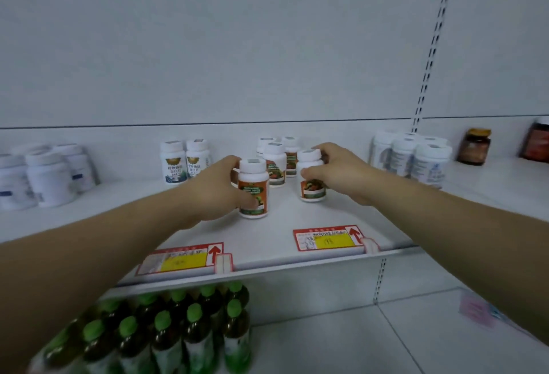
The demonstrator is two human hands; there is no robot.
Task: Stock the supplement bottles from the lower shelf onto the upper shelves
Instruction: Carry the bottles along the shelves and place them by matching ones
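Two white supplement bottles with orange-and-green labels stand on the upper shelf (276, 243). My left hand (214, 189) grips the nearer one (253, 188) from its left side. My right hand (341, 173) holds the other bottle (312, 176) from the right, fingers over its cap and thumb on its label. Behind them stand three more bottles of the same kind (277, 163), upright near the back wall.
Two white bottles with gold labels (185, 161) stand left of the group. White bottle clusters stand at far left (44, 177) and at right (416, 157); dark jars (473, 146) sit at far right. Green-capped dark bottles (178, 332) fill the lower shelf's left. Price tags (326, 238) line the shelf edge.
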